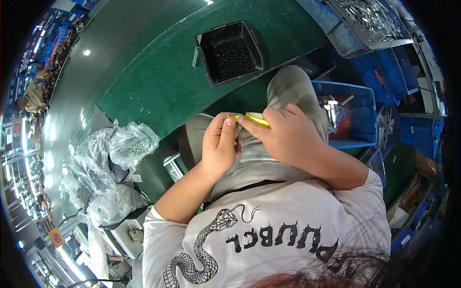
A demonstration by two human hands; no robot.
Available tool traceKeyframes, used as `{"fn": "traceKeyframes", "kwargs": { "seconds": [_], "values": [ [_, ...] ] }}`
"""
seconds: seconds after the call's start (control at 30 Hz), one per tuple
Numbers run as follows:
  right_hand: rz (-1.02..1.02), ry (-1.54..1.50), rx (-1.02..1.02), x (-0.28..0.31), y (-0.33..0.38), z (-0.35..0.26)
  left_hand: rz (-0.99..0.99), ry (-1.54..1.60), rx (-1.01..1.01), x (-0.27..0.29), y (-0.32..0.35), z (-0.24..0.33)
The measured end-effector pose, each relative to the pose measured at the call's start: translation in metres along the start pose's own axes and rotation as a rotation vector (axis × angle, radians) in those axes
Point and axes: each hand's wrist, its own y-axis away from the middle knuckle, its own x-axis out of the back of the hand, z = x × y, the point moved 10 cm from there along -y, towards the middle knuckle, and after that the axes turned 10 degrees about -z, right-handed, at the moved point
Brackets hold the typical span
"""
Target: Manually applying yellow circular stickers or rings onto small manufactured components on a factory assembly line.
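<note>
Over my lap, both hands are closed on a bright yellow piece (258, 119). It looks broad and rounded at the right, with a pale upper face, and narrow at the left; its exact kind cannot be made out. My left hand (220, 144) pinches the narrow end between thumb and forefinger. Wrapped around the broad part is my right hand (287, 137), its forefinger pointing toward the left fingertips. The fingertips of both hands nearly meet. Beyond them, on the green table (158, 91), a black bin (211, 67) holds many small dark parts, perhaps screws.
At my right stands a blue crate (353, 144) with metal pieces inside. A tray of metal strips (372, 21) sits at the far right. Clear plastic bags (132, 144) lie at the left, above a pale machine (127, 237). Another person (33, 98) is far left.
</note>
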Motion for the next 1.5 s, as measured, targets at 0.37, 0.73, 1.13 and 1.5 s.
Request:
{"fn": "traceKeyframes", "kwargs": {
  "seconds": [0.37, 0.73, 1.13, 1.5],
  "values": [
    [0.013, -0.01, 0.0, -0.006, -0.001, 0.001, -0.072, 0.051, -0.022, -0.003, 0.0, 0.0],
    [-0.003, -0.011, -0.002, -0.01, 0.001, 0.004, -0.005, 0.098, 0.066, 0.002, -0.001, -0.006],
    [0.124, -0.047, 0.095, 0.003, 0.009, 0.003, -0.006, 0.175, 0.03, 0.005, -0.003, -0.008],
    [0.096, -0.136, 0.124, 0.0, 0.013, 0.004, -0.108, 0.281, 0.035, 0.001, -0.004, -0.016]
  ]
}}
